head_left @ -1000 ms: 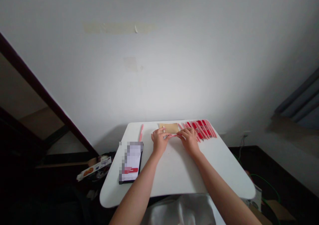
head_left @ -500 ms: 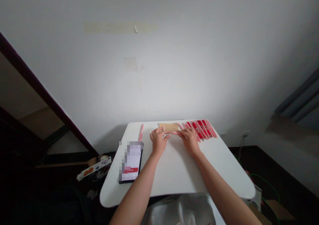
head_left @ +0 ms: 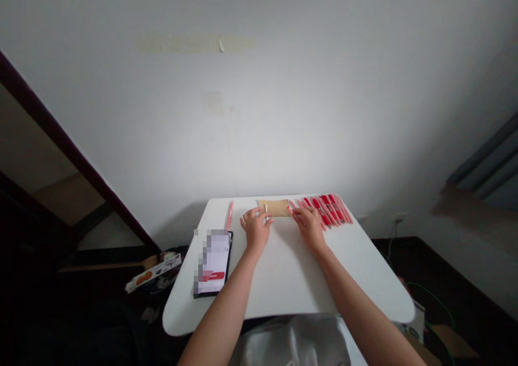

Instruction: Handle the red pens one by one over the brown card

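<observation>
In the head view, the pink pen (head_left: 290, 210) is no longer stretching across both hands as it was half a second ago. The left hand (head_left: 256, 233) is now standing clear of it, thumb and forefinger parted and the other fingers spreading loosely, while the right hand (head_left: 311, 230) is keeping it pinched between thumb and fingertips. Only a short coral end is showing, just beside the right edge of a tan card (head_left: 277, 209); the rest is hiding behind the fingers. The hold seems to be passing from two hands to one, leaving the left free. A small white piece (head_left: 266, 208) is showing by the left fingertips; whether they are touching it cannot be told.

The card is looking thin, matte and papery, its long edges bowing slightly. To its right, slim, straight pens (head_left: 326, 210) are lying slantwise in a close row, translucent pale pink alternating with deeper, solid-looking red. A lone pale-pink pen (head_left: 230, 215) is lying near the top of a dark-edged smartphone (head_left: 214, 261), whose glassy screen is partly blocked out. The white tabletop (head_left: 291, 285) is looking smooth, with rounded corners, above silvery, softly creasing cloth (head_left: 293, 341).
</observation>
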`<state>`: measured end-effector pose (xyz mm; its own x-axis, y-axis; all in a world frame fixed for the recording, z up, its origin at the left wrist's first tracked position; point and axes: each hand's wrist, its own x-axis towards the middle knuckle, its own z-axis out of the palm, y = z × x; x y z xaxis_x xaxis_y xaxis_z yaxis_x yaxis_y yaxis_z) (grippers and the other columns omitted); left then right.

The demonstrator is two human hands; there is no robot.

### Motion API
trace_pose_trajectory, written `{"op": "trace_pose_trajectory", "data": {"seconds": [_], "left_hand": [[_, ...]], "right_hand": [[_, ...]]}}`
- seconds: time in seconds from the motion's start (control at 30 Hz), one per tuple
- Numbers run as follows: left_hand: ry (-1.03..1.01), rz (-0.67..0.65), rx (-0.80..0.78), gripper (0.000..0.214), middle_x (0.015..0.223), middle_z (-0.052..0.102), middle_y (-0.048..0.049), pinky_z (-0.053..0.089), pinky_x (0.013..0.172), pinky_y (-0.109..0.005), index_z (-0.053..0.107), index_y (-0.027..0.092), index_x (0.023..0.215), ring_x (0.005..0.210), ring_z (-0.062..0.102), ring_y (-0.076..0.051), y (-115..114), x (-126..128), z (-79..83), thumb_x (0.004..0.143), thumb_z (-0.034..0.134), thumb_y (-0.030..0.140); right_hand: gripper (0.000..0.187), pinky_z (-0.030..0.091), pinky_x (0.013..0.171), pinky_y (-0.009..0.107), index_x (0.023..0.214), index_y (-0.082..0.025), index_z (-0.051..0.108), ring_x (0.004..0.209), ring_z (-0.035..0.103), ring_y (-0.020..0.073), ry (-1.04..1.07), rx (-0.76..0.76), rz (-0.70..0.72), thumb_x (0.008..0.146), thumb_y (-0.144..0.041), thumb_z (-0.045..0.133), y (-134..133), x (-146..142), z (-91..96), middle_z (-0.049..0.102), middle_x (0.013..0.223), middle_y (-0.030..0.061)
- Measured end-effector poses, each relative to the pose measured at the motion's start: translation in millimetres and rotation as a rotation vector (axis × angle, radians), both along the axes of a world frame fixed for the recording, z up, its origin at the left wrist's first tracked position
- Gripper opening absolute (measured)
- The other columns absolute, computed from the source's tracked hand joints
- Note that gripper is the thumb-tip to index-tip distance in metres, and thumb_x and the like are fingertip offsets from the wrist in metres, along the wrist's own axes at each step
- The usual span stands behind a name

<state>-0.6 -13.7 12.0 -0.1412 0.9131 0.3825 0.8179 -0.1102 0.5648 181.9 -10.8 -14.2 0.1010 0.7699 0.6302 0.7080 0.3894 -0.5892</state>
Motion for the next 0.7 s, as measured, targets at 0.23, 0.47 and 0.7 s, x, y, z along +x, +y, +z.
{"op": "trace_pose_trajectory", "data": {"seconds": [0.23,0.47,0.7], "left_hand": [[0.025,0.014,-0.009,0.017,0.121,0.061,-0.0038,0.028,0.105,-0.053,0.073,0.030,0.091,0.120,0.044,-0.027,1.2,-0.7,-3.1,0.075,0.071,0.026],[0.048,0.024,-0.022,0.016,0.122,0.060,-0.0043,0.026,0.107,-0.056,0.074,0.030,0.090,0.119,0.043,-0.028,1.1,-0.7,-2.3,0.075,0.070,0.026],[0.115,0.017,-0.009,0.016,0.121,0.059,-0.0055,0.021,0.108,-0.063,0.074,0.029,0.088,0.121,0.041,-0.030,-2.4,0.5,-2.2,0.073,0.072,0.026]], "right_hand": [[0.032,0.033,0.090,0.039,0.102,-0.027,0.070,0.099,0.048,0.0238,-0.083,0.013,0.019,0.094,-0.045,0.046,-2.4,0.4,4.0,0.069,0.094,0.0049],[0.024,0.031,0.089,0.040,0.101,-0.032,0.072,0.100,0.047,0.0237,-0.237,0.014,-0.005,0.093,-0.040,0.051,-6.3,-1.9,5.8,0.068,0.092,0.0042],[0.018,0.030,0.093,0.045,0.096,-0.035,0.073,0.104,0.045,0.0259,-0.367,-0.003,-0.022,0.090,-0.037,0.056,-7.1,-4.2,4.7,0.067,0.096,0.0039]]}}
